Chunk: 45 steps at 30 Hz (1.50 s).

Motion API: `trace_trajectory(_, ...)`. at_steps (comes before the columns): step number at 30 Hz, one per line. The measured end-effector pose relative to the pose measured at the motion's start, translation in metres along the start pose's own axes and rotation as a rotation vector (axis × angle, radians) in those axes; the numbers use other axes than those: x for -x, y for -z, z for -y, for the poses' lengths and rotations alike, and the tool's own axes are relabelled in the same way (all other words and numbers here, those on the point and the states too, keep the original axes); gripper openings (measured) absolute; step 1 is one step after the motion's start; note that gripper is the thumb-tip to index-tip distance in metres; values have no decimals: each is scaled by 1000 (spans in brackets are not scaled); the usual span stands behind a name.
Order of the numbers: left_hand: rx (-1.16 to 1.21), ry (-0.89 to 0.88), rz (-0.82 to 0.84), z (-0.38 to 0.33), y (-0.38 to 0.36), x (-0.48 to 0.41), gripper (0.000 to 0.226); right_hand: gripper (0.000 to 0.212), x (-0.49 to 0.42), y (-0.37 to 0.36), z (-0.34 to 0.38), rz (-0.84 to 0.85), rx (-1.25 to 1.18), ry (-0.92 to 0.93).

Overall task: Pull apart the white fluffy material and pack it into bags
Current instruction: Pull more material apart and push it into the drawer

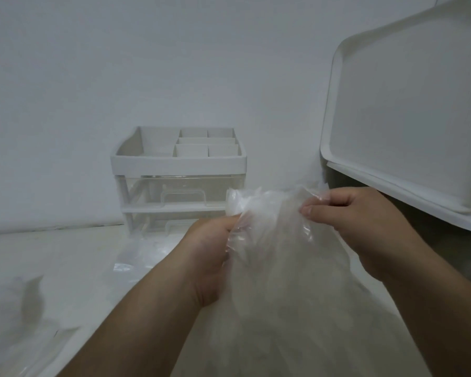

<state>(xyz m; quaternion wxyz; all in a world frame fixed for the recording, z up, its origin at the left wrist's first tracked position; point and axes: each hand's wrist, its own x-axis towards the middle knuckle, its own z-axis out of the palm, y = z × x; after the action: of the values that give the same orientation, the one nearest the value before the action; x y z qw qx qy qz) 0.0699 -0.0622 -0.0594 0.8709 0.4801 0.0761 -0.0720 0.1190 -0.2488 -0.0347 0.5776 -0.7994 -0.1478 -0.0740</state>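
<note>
Leaning in at upper right: white tray [405, 118], apart from the work. Clear plastic bag [272, 281] held up over the table [65, 254]; white fluffy material [283, 317] shows dimly through its lower part. Drawer organiser [178, 161] stands behind, against the wall. Left hand [212, 251] and right hand [348, 216] each pinch the bag's mouth, fingers curled on the film. Risks, as judged: thin film tears if the mouth is pulled hard; one pinch slips, the bag sags and fluff spills.

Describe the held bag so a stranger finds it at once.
Find the white drawer organizer at the back wall. In front, the left hand and right hand grip a clear plastic bag by its top. Unlike the flat plastic on the table, it bulges.
</note>
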Motion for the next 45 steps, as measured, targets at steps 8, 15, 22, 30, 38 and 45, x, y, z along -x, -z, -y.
trace_trajectory(8, 78, 9, 67, 5, -5, 7, 20, 5, -2, -1, -2, 90, -94, -61)
trace_trajectory(15, -15, -19, 23, 3, -11, 10, 49, 11, 1, 0, -2, 36, 30, 23)
trace_trajectory(22, -77, -105, -183, 2, -11, 10, 38, 11, 0, 2, -1, -14, 106, 65)
trace_trajectory(30, -163, -179, -183, 6, -17, 12, 27, 8, 1, 2, 2, 69, -75, 117)
trace_trajectory(38, -92, -171, -124, 8, -14, 7, 34, 5, -6, 2, -12, 5, -19, 9)
trace_trajectory(45, -105, -185, -112, 8, -14, 7, 35, 22, -11, 4, -17, -25, -37, -66)
